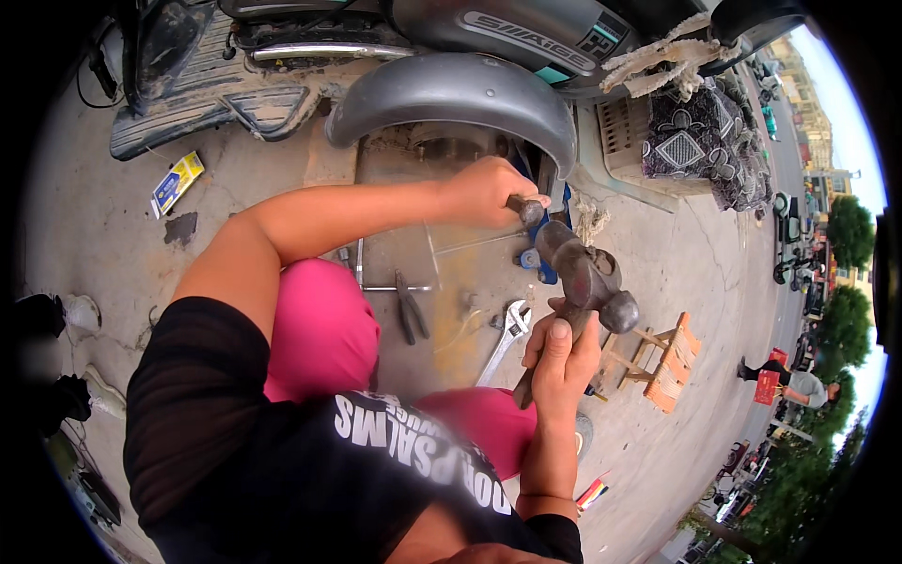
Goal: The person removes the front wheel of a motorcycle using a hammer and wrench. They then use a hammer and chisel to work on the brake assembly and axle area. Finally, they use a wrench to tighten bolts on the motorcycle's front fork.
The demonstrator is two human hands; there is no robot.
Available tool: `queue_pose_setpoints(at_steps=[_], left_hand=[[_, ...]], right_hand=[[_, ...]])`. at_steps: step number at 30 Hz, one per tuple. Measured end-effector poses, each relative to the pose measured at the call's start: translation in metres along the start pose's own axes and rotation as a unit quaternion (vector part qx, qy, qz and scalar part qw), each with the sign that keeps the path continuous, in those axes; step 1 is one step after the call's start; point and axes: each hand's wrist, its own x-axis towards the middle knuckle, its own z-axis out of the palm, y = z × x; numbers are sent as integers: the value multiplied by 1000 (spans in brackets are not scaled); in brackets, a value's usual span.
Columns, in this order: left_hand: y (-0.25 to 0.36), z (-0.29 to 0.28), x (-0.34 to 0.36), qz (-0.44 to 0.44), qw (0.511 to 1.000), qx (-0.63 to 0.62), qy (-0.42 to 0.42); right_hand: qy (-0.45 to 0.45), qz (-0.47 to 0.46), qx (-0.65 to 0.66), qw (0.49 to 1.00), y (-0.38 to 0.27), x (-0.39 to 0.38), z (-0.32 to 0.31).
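Note:
Under a grey fender (451, 89) of a vehicle, my left hand (484, 193) is closed round a dark metal rod (526, 209) with a blunt round end, perhaps a punch or chisel. Its other end is hidden by the hand and the fender. My right hand (566, 352) grips the handle of a ball-peen hammer (584, 271). The hammer's head is just beside the rod's blunt end; I cannot tell whether they touch. A blue metal jack-like tool (545, 254) is partly hidden behind the rod and hammer.
On the ground are pliers (411, 308), an adjustable wrench (505, 340) and a T-shaped bar (395, 288). A small wooden stool (665, 365) stands right. A crate (620, 136) with patterned cloth is far right. A yellow-blue box (177, 184) lies left. Someone's shoes (83, 313) are at left.

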Motion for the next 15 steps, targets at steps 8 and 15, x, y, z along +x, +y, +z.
queue_pose_setpoints(at_steps=[8, 15], left_hand=[[-8, -5, -12, 19, 1000, 4, 13], [-7, -4, -19, 49, 998, 28, 16]], right_hand=[[-33, -2, -70, 997, -5, -7, 6], [8, -122, -129, 984, 7, -14, 9]])
